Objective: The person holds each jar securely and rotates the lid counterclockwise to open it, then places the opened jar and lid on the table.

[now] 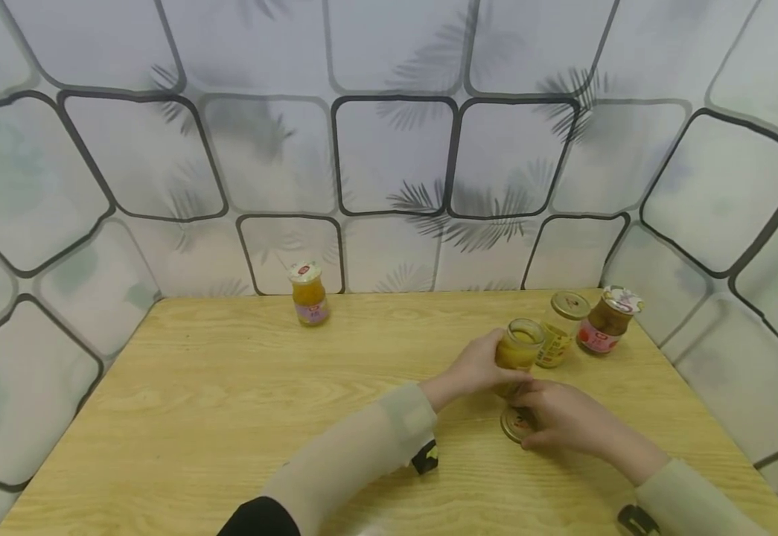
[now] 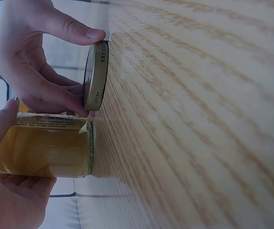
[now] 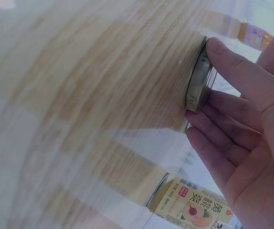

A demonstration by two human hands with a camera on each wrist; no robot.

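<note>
As far as this moment shows, you have the uncapping part done: the glass jar [image 2: 51,150] has a bare mouth, and its gold lid [image 2: 98,78] is off it. What looks unfinished is that the two are apart; whether you are laying the lid down or taking it up cannot be told.

Your left hand [image 1: 474,363] wraps the jar's body, thumb on one side, fingers curled on the other, with the mouth above them. Your right hand [image 1: 566,417] pinches the lid across its rim between thumb and fingertips, just beside the jar and level with the table [image 1: 261,387].

The jar is upright, clear, with amber contents and a finely printed label showing near your left thumb. The lid's rim carries small lettering. Just beyond your left fingers stands a yellow-labelled jar [image 1: 552,344], then a pink-labelled jar [image 1: 604,327]; well apart from them is a purple-labelled jar [image 1: 310,298]. All three wear lids.
</note>
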